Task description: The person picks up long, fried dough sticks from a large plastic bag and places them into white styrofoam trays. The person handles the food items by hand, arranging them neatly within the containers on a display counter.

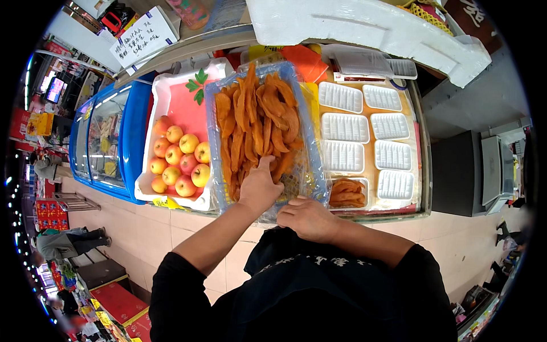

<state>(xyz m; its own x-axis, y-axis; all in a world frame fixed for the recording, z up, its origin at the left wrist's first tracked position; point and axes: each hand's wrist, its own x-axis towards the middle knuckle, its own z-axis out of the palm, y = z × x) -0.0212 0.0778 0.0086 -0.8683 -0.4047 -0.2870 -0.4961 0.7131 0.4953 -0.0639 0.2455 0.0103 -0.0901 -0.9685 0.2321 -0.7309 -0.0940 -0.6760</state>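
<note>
My left hand [261, 188] reaches over the near part of a blue plastic crate [212, 122] lined with clear film. Its index finger stretches onto a heap of orange-brown dried sweet potato strips [253, 117], and the thumb stands apart. No strip shows lifted in it. At the crate's near right corner, my right hand [307, 219] has its fingers curled at the rim, on the clear plastic liner [305, 176]. Part of the crate's bottom shows through on the right. Just beyond that corner, a white tray [366, 191] holds several dried strips [347, 192].
Several white ribbed trays [345, 127] lie in two columns on the right. To the left, a white foam box [162, 97] holds apples [188, 143] and a green leaf [197, 85]. Beyond it stands a blue glass-topped freezer [134, 137]. White foam [364, 23] overhangs the far side.
</note>
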